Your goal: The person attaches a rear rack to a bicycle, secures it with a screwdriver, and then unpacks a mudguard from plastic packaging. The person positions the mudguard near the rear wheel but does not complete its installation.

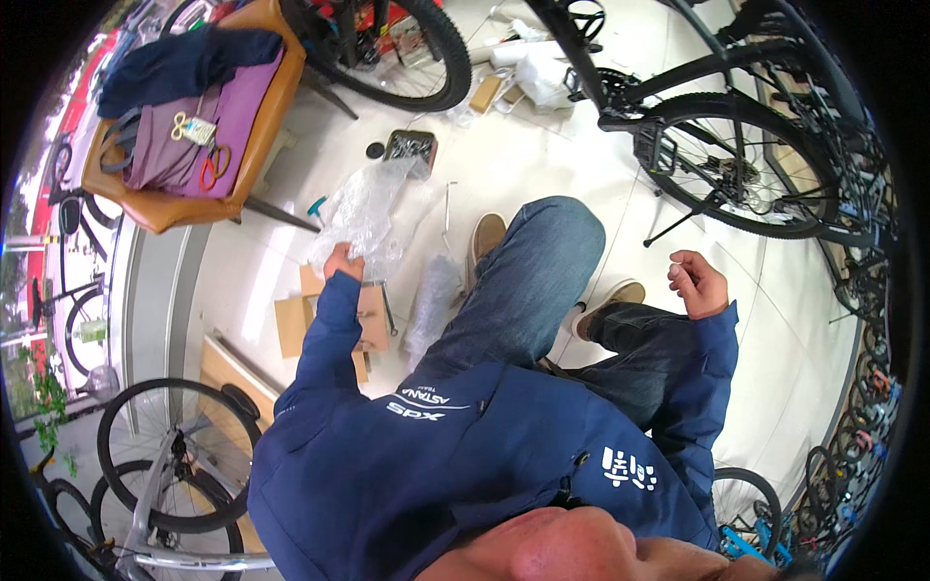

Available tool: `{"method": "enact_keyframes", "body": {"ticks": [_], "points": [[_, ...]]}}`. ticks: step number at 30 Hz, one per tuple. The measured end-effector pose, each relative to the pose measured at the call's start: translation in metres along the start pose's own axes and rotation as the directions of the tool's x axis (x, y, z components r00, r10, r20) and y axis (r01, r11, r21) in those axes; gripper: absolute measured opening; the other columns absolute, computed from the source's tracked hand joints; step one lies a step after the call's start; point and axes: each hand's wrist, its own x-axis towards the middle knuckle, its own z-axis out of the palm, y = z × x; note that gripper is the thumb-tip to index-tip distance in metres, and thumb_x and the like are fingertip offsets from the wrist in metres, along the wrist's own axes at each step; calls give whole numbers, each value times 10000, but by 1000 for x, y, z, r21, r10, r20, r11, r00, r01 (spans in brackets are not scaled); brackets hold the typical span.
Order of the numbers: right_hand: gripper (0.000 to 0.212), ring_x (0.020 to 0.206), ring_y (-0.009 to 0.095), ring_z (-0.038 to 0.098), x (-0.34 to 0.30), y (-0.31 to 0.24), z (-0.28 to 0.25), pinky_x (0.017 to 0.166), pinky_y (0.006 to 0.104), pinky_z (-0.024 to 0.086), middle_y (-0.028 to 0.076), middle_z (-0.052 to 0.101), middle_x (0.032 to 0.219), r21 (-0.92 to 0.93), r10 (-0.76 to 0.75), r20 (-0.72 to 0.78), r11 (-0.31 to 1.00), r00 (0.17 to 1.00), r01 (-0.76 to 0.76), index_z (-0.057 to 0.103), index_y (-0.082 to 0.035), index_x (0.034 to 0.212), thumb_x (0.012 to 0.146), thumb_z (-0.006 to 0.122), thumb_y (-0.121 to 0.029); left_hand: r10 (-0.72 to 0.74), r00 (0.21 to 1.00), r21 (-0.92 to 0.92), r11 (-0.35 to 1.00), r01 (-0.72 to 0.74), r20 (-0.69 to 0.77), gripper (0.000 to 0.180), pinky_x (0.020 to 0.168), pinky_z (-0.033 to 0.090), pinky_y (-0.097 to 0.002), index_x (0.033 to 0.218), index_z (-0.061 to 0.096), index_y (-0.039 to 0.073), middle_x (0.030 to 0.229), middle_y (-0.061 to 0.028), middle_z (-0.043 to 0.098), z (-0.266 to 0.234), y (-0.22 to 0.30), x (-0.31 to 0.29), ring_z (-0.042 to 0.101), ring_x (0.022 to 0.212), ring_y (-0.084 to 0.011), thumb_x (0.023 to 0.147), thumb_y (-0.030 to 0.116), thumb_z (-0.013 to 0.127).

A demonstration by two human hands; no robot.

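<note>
Jacket (455, 465) deep blue, white lettering on chest. Jeans (528, 281) faded blue. Shoes (484, 237) tan. Chair (257, 126) orange-brown; purple cloth (170, 150) and navy cloth (184, 58) on seat (red-handled scissors (213, 165) there too). Bubble wrap (363, 208) clear, whitish. Cardboard (291, 324) light brown. Floor (542, 165) white tile. Bicycle (736, 165) black.

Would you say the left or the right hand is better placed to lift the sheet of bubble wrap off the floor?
Left, probably. The left hand is already at the bubble wrap, seemingly gripping its near edge, above the cardboard pieces. The right hand is curled in the air beyond the right knee, well away from the wrap.
</note>
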Motion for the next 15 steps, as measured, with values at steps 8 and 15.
{"method": "enact_keyframes", "body": {"ticks": [8,15], "points": [[211,745,91,648,-10,-1,-7,656,242,517,21,686,859,60,-35,-67,997,997,39,655,-26,1177,1009,645,-155,0,980,200,979,-40,198,486,895,548,-432,1145,706,57,1089,-230,731,45,1,-2,698,1016,-409,773,369,737],[213,710,102,651,0,-14,-3,672,260,544,47,689,820,126,-101,-98,986,990,113,658,15,1136,976,687,-123,115,990,-311,941,-133,-75,405,762,536,-333,1034,742,-19,880,-122,753,4,104,62,671,808,-167,915,368,754]]}}
